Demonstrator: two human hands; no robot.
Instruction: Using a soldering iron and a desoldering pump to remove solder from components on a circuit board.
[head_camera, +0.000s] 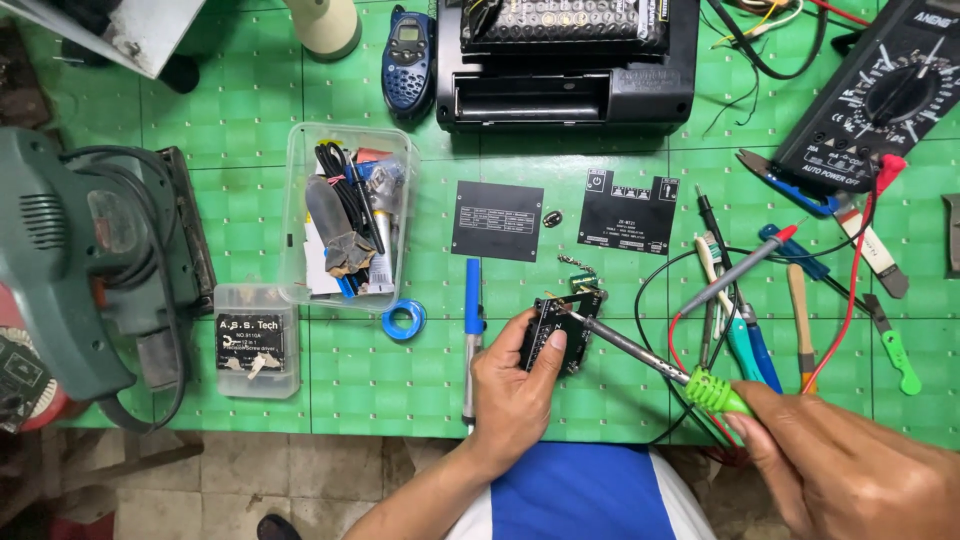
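The right hand (850, 475) is nearest, low at the edge of the green gridded worktop (400, 385), its fingers closed round the bright green grip of a soldering iron with a long grey metal shaft (640, 350). The shaft slants up and away toward the left hand (515, 385), and its tip touches the upper edge of a small black circuit board (560, 325). The left hand grips that board, thumb pressed on its near face and fingers curled behind, holding it tilted just above the worktop.

Just beside the left hand, on its outer side, lies a slim pen-shaped tool with a blue upper half and silver lower half (472, 335), and a little farther out a small roll of blue tape (404, 321). Beyond the right hand a scatter of screwdrivers, pliers and probes with blue, green and wooden handles (790, 300) lies among red and black leads.

Past the board, two flat black rectangular label plates (497, 220) lie side by side. Farther left of the left hand sit a clear plastic tub packed with tools and cables (345, 215) and a small clear box holding a screwdriver set (256, 340), with a grey-green power sander (70, 270) well beyond them.

Farthest off stand a black boxy electronic device (565, 90), a blue handset (408, 62) and a black multimeter with a round dial (880, 95).
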